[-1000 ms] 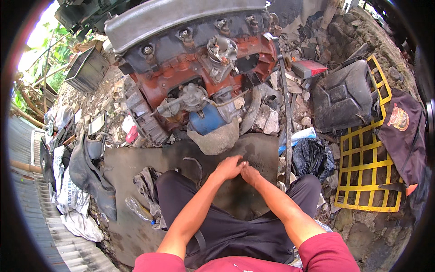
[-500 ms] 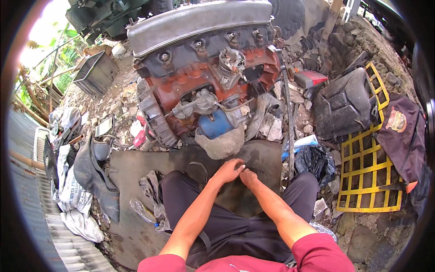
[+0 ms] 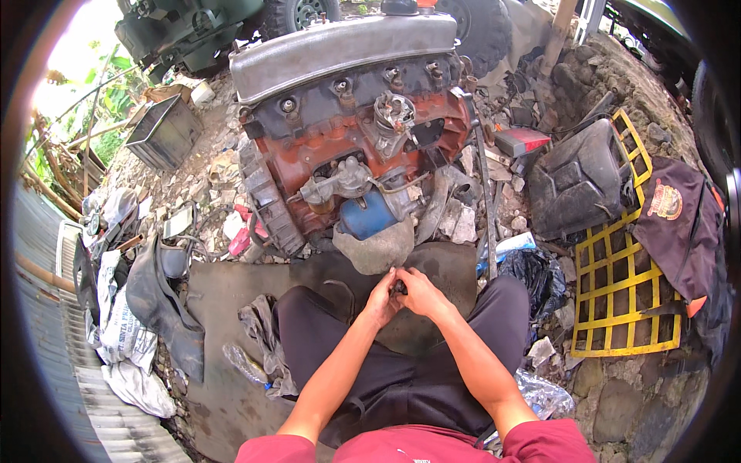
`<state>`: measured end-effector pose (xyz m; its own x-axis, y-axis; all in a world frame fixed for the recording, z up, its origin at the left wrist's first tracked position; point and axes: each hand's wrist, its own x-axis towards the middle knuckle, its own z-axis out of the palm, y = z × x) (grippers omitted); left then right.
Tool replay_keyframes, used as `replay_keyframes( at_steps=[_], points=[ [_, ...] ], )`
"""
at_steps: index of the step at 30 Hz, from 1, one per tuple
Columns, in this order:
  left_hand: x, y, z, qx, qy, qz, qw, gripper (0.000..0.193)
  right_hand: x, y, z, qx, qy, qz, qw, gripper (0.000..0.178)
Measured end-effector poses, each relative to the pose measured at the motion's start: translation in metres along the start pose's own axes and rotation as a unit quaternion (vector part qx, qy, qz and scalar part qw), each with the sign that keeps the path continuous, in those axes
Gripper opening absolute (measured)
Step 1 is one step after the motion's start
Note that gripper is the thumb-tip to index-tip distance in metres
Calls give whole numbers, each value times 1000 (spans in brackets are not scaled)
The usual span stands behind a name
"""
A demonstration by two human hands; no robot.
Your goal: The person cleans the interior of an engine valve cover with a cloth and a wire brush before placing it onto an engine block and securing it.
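Just below the engine (image 3: 324,166), my left hand (image 3: 380,301) and my right hand (image 3: 423,293) meet in front of me, fingers closed together. A small dark part (image 3: 399,286) shows between them; its kind I cannot make out. The engine is large, with a red-brown block and a silver cover (image 3: 347,54) on top. A blue oil filter (image 3: 367,218) sits low on its side, and a rough grey rock (image 3: 374,247) lies under the filter, close beyond my fingertips. My fingertips are partly hidden by my own hands.
A dark mat (image 3: 231,309) lies under me. To the left are a grey rag (image 3: 262,332), a plastic bottle (image 3: 245,364) and a grey crate (image 3: 164,133). On the right lie a black jerrycan (image 3: 579,181), a yellow grid (image 3: 610,309) and a dark jacket (image 3: 675,224).
My right hand has risen and turned to meet my left hand, and a small dark part now shows between them. The view has shifted slightly; the engine has not moved.
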<state>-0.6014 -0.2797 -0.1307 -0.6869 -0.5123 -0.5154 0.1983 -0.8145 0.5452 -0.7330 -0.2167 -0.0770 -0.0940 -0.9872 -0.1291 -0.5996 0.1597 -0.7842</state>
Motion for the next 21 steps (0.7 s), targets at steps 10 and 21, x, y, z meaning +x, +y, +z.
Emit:
replay_keyframes(
  at_steps=[10, 21],
  points=[
    [10, 13, -33, -121, -17, 49, 991, 30, 6, -10, 1, 20, 111, -139, 984, 47],
    [-10, 28, -5, -229, -46, 97, 967, 33, 1, 8, -17, 505, 176, 77, 841, 29]
  ],
)
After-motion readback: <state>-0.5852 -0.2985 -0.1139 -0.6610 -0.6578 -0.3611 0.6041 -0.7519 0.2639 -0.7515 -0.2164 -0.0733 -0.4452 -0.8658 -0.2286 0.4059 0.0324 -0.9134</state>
